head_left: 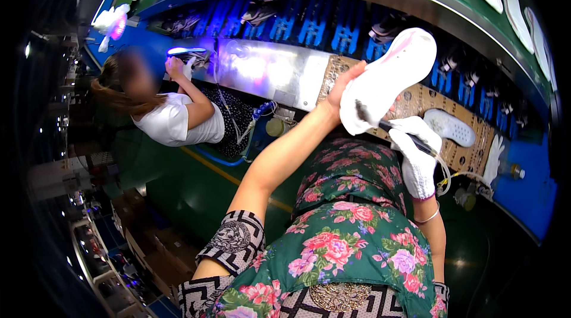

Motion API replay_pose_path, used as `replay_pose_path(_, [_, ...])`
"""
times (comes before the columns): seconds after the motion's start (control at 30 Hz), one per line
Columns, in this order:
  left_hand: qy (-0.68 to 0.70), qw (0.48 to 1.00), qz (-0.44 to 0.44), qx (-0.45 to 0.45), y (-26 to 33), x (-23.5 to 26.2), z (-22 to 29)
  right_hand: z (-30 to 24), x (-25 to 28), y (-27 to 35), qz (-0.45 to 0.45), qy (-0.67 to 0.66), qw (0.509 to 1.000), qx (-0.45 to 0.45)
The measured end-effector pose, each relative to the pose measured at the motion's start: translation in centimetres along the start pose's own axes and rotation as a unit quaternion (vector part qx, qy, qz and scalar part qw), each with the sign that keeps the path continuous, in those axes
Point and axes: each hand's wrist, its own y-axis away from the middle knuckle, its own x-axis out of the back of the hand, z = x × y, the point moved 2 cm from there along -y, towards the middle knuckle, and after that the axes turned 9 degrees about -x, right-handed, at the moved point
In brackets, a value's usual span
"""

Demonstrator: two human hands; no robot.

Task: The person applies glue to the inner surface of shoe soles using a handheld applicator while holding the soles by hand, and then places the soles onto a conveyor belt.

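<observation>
Right hand, gloved in white knit, closed round a slim dark brush, bristles against one end of a smooth white sole; left hand, bare, gripping that sole, partly hidden behind it. Beyond: glossy cardboard bearing a perforated insole; blue racks of shoes, seemingly dark, details lost in shadow.

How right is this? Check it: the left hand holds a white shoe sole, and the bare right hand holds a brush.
Not bare: the right hand wears a white glove, as the head view shows. The left hand does hold the white shoe sole, and the right a brush.
</observation>
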Motion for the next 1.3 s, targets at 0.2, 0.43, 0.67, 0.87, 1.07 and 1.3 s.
replay_pose_path(0.2, [0.047, 0.998, 0.038, -0.019, 2.4, -0.1, -3.7, -3.0, 3.0, -3.4, 0.122, 0.307, 0.903, 0.276])
replay_pose_path(0.43, [-0.014, 0.996, 0.071, -0.054, 2.5, -2.0, -1.9, -2.0, 1.6, -1.8, 0.020, 0.282, 0.920, 0.273])
replay_pose_path(0.67, [-0.115, 0.982, -0.144, -0.046, 3.5, -6.3, 3.1, 0.4, 6.1, 0.6, 0.093, -0.141, 0.975, 0.148])
replay_pose_path(0.87, [-0.102, 0.966, -0.212, -0.105, -12.1, -11.5, 6.4, 5.7, 7.7, 0.7, 0.197, -0.176, 0.961, 0.076])
replay_pose_path(1.07, [-0.038, 0.997, 0.022, -0.057, -18.9, -12.1, 1.8, 9.9, 7.2, 0.4, 0.224, -0.145, 0.963, 0.032])
replay_pose_path(1.3, [-0.174, 0.974, 0.003, -0.146, -14.5, -9.0, 4.5, 10.2, 7.6, -0.1, 0.226, -0.200, 0.953, 0.023])
